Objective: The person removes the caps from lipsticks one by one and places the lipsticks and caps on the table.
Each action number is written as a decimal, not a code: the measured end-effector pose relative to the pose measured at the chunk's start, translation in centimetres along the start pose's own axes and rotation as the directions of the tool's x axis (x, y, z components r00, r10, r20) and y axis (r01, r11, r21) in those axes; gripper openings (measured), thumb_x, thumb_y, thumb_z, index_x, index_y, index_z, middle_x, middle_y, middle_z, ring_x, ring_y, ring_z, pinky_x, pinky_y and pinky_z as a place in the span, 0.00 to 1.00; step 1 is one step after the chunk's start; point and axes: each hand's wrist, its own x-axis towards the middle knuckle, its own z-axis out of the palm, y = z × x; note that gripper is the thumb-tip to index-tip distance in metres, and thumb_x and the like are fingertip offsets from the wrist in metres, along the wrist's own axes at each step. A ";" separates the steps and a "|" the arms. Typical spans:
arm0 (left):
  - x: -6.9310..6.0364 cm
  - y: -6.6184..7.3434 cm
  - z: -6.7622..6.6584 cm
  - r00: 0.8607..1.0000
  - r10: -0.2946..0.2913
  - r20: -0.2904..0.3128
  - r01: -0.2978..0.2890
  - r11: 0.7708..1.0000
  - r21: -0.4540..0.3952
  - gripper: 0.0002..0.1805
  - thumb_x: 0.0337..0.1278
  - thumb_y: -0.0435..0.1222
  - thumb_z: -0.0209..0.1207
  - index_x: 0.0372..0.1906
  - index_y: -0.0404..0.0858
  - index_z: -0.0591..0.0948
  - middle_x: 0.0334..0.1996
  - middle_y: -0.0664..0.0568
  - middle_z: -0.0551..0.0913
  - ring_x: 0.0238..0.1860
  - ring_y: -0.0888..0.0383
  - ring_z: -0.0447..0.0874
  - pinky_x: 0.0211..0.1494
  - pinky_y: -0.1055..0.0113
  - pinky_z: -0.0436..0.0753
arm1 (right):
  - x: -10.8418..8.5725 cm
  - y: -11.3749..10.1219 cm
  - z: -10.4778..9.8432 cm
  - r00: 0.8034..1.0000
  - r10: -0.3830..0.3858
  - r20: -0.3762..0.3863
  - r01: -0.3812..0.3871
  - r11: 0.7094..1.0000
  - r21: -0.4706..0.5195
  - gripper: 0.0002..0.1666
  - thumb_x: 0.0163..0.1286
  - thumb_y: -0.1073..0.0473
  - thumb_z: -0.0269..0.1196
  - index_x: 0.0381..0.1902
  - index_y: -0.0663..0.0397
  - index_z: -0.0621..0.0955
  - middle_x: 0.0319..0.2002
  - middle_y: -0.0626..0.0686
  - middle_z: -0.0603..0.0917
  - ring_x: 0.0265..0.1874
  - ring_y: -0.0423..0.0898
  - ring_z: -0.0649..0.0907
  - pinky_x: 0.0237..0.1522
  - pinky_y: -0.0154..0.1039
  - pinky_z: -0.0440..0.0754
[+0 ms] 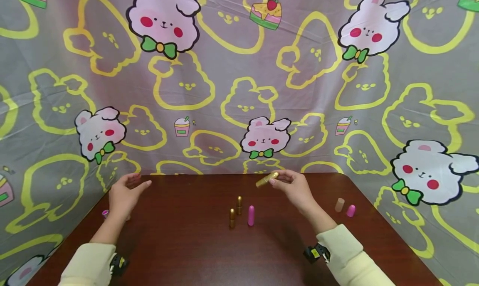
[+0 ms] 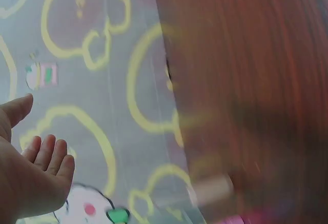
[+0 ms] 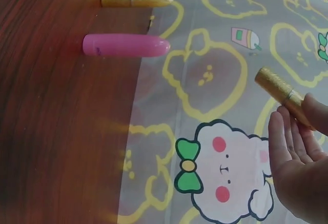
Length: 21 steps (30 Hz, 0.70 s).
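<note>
My right hand [image 1: 297,192] pinches a gold bullet-shaped lipstick tube [image 1: 264,181] between thumb and fingers. It is tilted above the far part of the table. In the right wrist view the gold tube [image 3: 277,84] sticks out past the fingertips. Two more gold lipstick tubes [image 1: 232,218] [image 1: 239,205] stand upright mid-table, beside an upright pink lipstick tube [image 1: 251,216]. Over the table's left side, my left hand [image 1: 123,198] holds nothing, its thumb apart from its fingers. Near its wrist are a small pink piece [image 1: 105,214] and a blurred tan cylinder [image 2: 211,190], mostly hidden in the head view.
On the right of the dark wooden table [image 1: 209,257] stand a tan cylinder [image 1: 339,205] and a short pink rounded piece [image 1: 351,211]. A patterned curtain [image 1: 220,153] with bunny faces encloses the back and sides of the table.
</note>
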 end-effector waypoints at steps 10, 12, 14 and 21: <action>-1.0 3.5 4.3 0.982 0.168 0.086 -0.155 0.978 -0.139 0.27 0.55 0.42 0.68 0.56 0.31 0.77 0.53 0.38 0.81 0.56 0.46 0.79 0.55 0.67 0.76 | -0.1 -0.9 0.8 0.998 -0.040 -0.052 0.049 0.978 0.202 0.19 0.63 0.71 0.65 0.51 0.76 0.76 0.37 0.57 0.84 0.33 0.43 0.86 0.46 0.46 0.82; -1.3 4.1 5.1 0.977 0.190 0.096 -0.171 0.969 -0.178 0.26 0.55 0.42 0.69 0.55 0.31 0.78 0.51 0.39 0.82 0.55 0.47 0.79 0.52 0.73 0.75 | -0.2 -1.0 1.0 0.997 -0.047 -0.065 0.062 0.968 0.242 0.19 0.63 0.73 0.64 0.52 0.77 0.76 0.37 0.56 0.84 0.33 0.43 0.86 0.46 0.48 0.82; -1.6 4.6 5.9 0.972 0.211 0.101 -0.183 0.956 -0.231 0.25 0.54 0.41 0.69 0.54 0.32 0.79 0.50 0.40 0.82 0.54 0.49 0.80 0.50 0.76 0.76 | -0.2 -1.1 1.2 0.996 -0.052 -0.073 0.071 0.956 0.285 0.20 0.63 0.73 0.64 0.52 0.78 0.75 0.37 0.55 0.84 0.34 0.44 0.87 0.46 0.47 0.82; -2.8 6.1 8.9 0.954 0.280 0.106 -0.205 0.868 -0.452 0.20 0.52 0.32 0.70 0.49 0.27 0.80 0.46 0.39 0.83 0.47 0.56 0.83 0.49 0.75 0.78 | -0.2 -1.6 2.5 0.995 -0.026 -0.094 0.065 0.894 0.444 0.15 0.64 0.75 0.63 0.48 0.76 0.76 0.35 0.52 0.85 0.34 0.46 0.87 0.46 0.46 0.82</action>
